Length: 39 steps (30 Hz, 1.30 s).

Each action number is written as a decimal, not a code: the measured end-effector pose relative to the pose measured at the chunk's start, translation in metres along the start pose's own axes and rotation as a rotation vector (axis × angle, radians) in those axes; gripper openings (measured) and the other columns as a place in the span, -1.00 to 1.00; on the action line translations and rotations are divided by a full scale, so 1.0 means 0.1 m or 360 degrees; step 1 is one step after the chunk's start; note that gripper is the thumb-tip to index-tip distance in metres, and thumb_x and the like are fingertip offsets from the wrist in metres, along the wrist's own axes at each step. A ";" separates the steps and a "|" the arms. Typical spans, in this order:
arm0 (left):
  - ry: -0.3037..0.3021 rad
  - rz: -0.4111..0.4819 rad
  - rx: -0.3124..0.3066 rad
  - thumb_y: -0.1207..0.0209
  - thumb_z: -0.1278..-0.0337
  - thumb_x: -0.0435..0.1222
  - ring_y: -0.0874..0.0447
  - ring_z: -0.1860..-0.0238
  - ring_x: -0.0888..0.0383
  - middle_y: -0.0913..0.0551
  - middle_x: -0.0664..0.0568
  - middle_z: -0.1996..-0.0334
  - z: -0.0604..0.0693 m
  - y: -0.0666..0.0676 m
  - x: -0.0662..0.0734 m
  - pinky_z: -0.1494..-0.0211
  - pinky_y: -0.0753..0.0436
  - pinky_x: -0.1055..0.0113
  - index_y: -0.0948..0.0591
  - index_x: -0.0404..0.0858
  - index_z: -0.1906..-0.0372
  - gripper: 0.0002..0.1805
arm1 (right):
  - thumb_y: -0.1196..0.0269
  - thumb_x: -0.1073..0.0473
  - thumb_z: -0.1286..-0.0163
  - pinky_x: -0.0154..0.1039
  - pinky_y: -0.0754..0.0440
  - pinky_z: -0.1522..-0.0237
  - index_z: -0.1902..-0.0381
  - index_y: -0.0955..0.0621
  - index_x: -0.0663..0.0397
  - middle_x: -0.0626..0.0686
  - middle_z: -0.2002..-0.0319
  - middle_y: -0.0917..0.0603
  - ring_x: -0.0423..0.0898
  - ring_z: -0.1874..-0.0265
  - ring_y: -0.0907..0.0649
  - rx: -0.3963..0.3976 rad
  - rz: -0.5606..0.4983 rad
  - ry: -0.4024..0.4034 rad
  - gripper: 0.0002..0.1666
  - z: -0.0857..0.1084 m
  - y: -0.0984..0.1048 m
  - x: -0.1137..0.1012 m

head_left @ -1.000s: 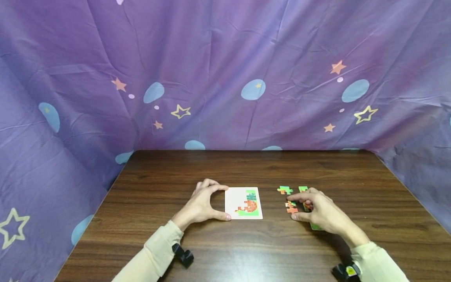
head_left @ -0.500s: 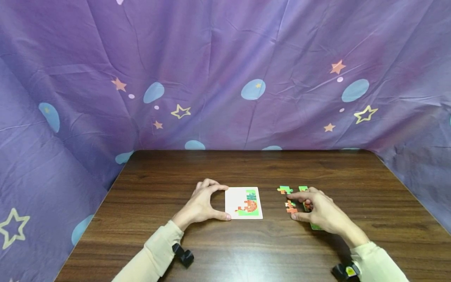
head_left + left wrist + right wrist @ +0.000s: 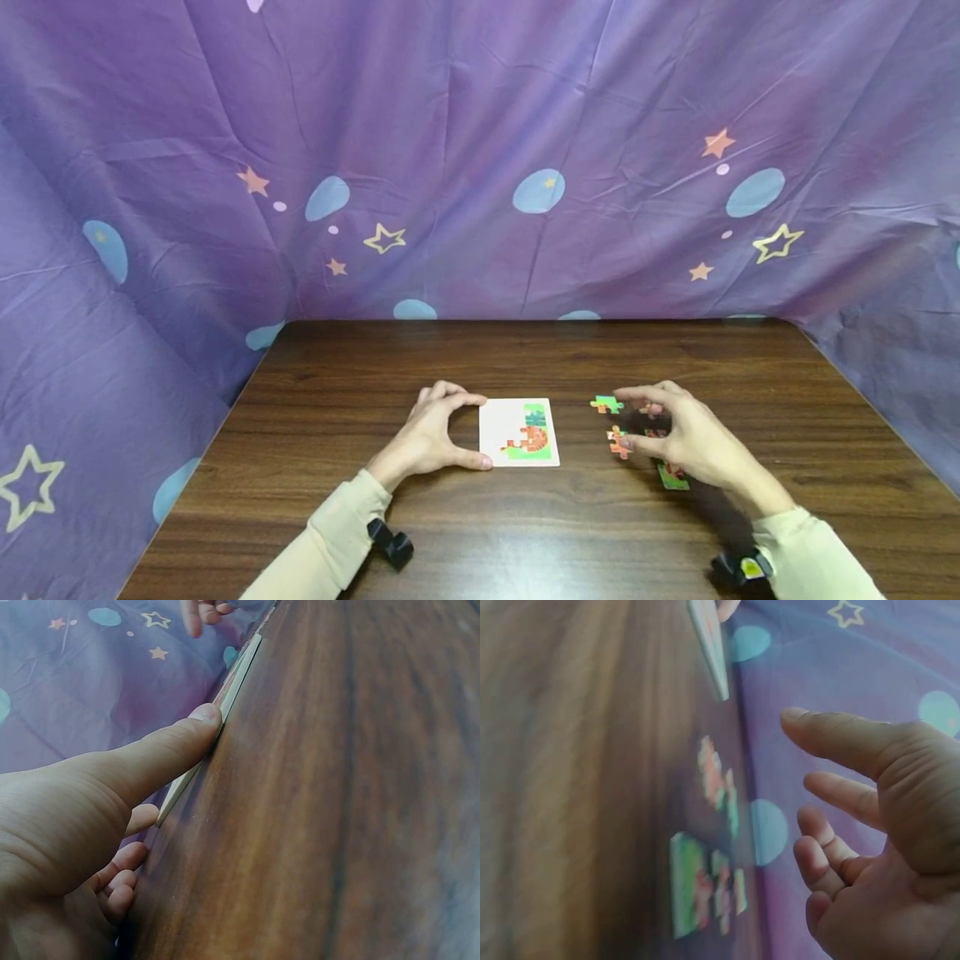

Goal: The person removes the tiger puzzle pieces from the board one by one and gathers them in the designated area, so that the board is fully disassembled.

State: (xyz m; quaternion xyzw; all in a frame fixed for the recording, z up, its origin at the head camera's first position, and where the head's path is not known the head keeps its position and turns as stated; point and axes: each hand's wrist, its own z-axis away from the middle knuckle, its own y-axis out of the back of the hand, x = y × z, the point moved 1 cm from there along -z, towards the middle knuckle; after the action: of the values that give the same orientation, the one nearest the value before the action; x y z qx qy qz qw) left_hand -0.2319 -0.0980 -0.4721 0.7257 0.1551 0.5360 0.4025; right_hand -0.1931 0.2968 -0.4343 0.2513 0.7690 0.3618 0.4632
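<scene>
A white square board (image 3: 501,425) with several joined puzzle pieces (image 3: 534,440) at its right side lies mid-table. My left hand (image 3: 427,433) holds the board's left edge between thumb and fingers; in the left wrist view the thumb of that hand (image 3: 82,810) rests on the edge. My right hand (image 3: 697,433) hovers over the loose pieces, thumb and fingers apart, with nothing seen between them. Near its fingertips are a green and orange piece (image 3: 609,403) and an orange piece (image 3: 619,443). The right wrist view shows this hand (image 3: 885,802) beside the blurred pieces.
A green-edged piece (image 3: 673,478) and other loose pieces lie under and beside the right hand, partly hidden. The brown wooden table (image 3: 360,358) ends at a purple curtain (image 3: 465,250) with stars and blue ovals.
My right hand has risen and shifted slightly away from me, uncovering more of the pieces on the right. The orange piece near its thumb has turned a little. My left hand stays still.
</scene>
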 end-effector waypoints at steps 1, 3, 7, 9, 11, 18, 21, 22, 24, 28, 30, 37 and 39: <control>0.0003 0.0001 -0.0002 -0.83 0.31 0.06 -0.36 -0.46 -0.15 -0.49 -0.06 -0.41 0.00 0.00 0.00 -0.56 -0.43 -0.23 -0.67 0.02 -0.49 0.06 | -0.74 0.06 -0.20 -0.10 -0.64 0.04 -0.36 -0.74 -0.06 0.03 0.05 -0.70 -0.03 0.07 -0.63 0.0013 0.0006 0.0005 -0.23 -0.02 0.01 -0.03; 0.0008 0.0005 -0.0002 -0.83 0.31 0.05 -0.36 -0.45 -0.15 -0.49 -0.05 -0.41 0.00 0.00 -0.01 -0.55 -0.43 -0.23 -0.67 0.03 -0.49 0.06 | -0.73 0.04 -0.24 -0.04 -0.67 -0.02 -0.39 -0.73 -0.07 0.04 -0.03 -0.74 0.03 0.01 -0.67 0.0010 -0.0014 -0.0008 -0.23 -0.07 0.01 -0.10; 0.0005 0.0011 0.0002 -0.83 0.30 0.05 -0.36 -0.45 -0.16 -0.49 -0.05 -0.41 0.00 0.00 0.00 -0.55 -0.43 -0.24 -0.67 0.02 -0.49 0.06 | -0.70 0.01 -0.27 -0.09 -0.69 0.08 -0.42 -0.70 -0.07 0.06 -0.12 -0.75 0.13 -0.07 -0.70 -0.0014 -0.0108 -0.0016 -0.22 -0.18 -0.03 -0.23; -0.0004 0.0013 0.0003 -0.83 0.30 0.04 -0.36 -0.45 -0.16 -0.49 -0.07 -0.41 0.00 0.00 0.00 -0.54 -0.43 -0.25 -0.67 0.00 -0.49 0.06 | -0.70 0.05 -0.28 -0.11 -0.73 0.09 -0.43 -0.69 -0.06 0.07 -0.15 -0.75 0.17 -0.09 -0.73 -0.0034 -0.0181 0.0000 -0.22 -0.24 -0.07 -0.28; -0.0012 0.0007 0.0008 -0.83 0.30 0.03 -0.36 -0.44 -0.16 -0.49 -0.07 -0.40 0.01 -0.01 -0.01 -0.53 -0.44 -0.26 -0.67 -0.01 -0.49 0.06 | -0.69 0.08 -0.29 -0.09 -0.76 0.07 -0.44 -0.68 -0.03 0.08 -0.17 -0.74 0.20 -0.10 -0.75 -0.0057 -0.0251 0.0019 -0.22 -0.30 -0.13 -0.34; -0.0024 0.0001 0.0018 -0.83 0.31 0.05 -0.38 -0.41 -0.12 -0.51 -0.06 -0.37 0.01 -0.01 -0.02 -0.51 -0.46 -0.25 -0.67 -0.03 -0.48 0.06 | -0.68 0.18 -0.30 -0.17 -0.81 0.11 -0.44 -0.66 -0.01 0.18 -0.14 -0.76 0.21 -0.09 -0.75 -0.0134 -0.0477 0.0028 -0.23 -0.44 -0.35 -0.51; -0.0016 0.0007 0.0015 -0.83 0.32 0.07 -0.37 -0.42 -0.14 -0.50 -0.07 -0.38 0.00 0.00 -0.01 -0.53 -0.45 -0.25 -0.67 -0.04 -0.48 0.07 | -0.66 0.27 -0.29 -0.18 -0.80 0.03 -0.44 -0.65 0.10 0.27 -0.13 -0.77 0.23 -0.07 -0.77 -0.0183 -0.0608 0.0045 -0.22 -0.48 -0.45 -0.56; -0.0011 0.0011 0.0011 -0.83 0.32 0.07 -0.37 -0.43 -0.14 -0.50 -0.07 -0.38 0.00 0.00 -0.01 -0.53 -0.44 -0.24 -0.67 -0.04 -0.49 0.08 | -0.66 0.30 -0.29 -0.18 -0.81 0.02 -0.44 -0.64 0.14 0.30 -0.15 -0.77 0.25 -0.07 -0.78 -0.0210 -0.0660 0.0039 -0.22 -0.49 -0.49 -0.57; -0.0011 0.0013 0.0010 -0.83 0.31 0.07 -0.37 -0.43 -0.15 -0.50 -0.08 -0.39 -0.01 0.00 0.00 -0.53 -0.44 -0.24 -0.67 -0.04 -0.49 0.07 | -0.63 0.34 -0.31 -0.18 -0.82 -0.04 -0.45 -0.61 0.23 0.34 -0.20 -0.75 0.29 -0.09 -0.78 -0.0275 -0.0746 0.0033 -0.22 -0.51 -0.56 -0.58; -0.0013 0.0021 0.0009 -0.83 0.30 0.07 -0.36 -0.43 -0.16 -0.50 -0.07 -0.39 -0.01 0.00 0.00 -0.52 -0.44 -0.23 -0.67 -0.04 -0.48 0.07 | -0.58 0.38 -0.35 -0.18 -0.82 -0.10 -0.48 -0.55 0.37 0.37 -0.23 -0.72 0.29 -0.11 -0.78 -0.0382 -0.0833 0.0024 -0.22 -0.51 -0.66 -0.57; -0.0013 0.0018 0.0012 -0.83 0.29 0.08 -0.36 -0.43 -0.16 -0.50 -0.07 -0.38 -0.01 0.00 0.00 -0.52 -0.45 -0.23 -0.67 -0.04 -0.48 0.06 | -0.57 0.38 -0.37 -0.19 -0.82 -0.10 -0.47 -0.54 0.40 0.36 -0.18 -0.73 0.26 -0.10 -0.79 -0.0404 -0.0838 0.0026 -0.23 -0.51 -0.71 -0.57; -0.0021 0.0013 0.0018 -0.83 0.30 0.08 -0.37 -0.42 -0.16 -0.51 -0.06 -0.38 -0.01 0.01 0.00 -0.51 -0.46 -0.22 -0.68 -0.04 -0.48 0.06 | -0.57 0.37 -0.37 -0.24 -0.81 -0.08 -0.42 -0.56 0.45 0.33 -0.11 -0.74 0.18 -0.02 -0.80 -0.0433 -0.0859 0.0006 -0.27 -0.51 -0.84 -0.58; -0.0021 0.0014 0.0016 -0.83 0.30 0.08 -0.37 -0.42 -0.16 -0.51 -0.06 -0.38 0.00 0.01 0.00 -0.51 -0.46 -0.22 -0.68 -0.04 -0.48 0.06 | -0.57 0.38 -0.35 -0.24 -0.81 -0.08 -0.42 -0.57 0.45 0.31 -0.09 -0.75 0.16 0.00 -0.80 -0.0436 -0.0863 0.0000 -0.27 -0.51 -0.86 -0.58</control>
State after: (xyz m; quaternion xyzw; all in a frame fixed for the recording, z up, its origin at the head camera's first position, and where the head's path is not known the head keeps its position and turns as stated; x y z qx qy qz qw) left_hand -0.2324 -0.0982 -0.4710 0.7319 0.1520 0.5323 0.3975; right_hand -0.2168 0.1856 -0.4555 -0.0281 0.7521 0.3252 0.5725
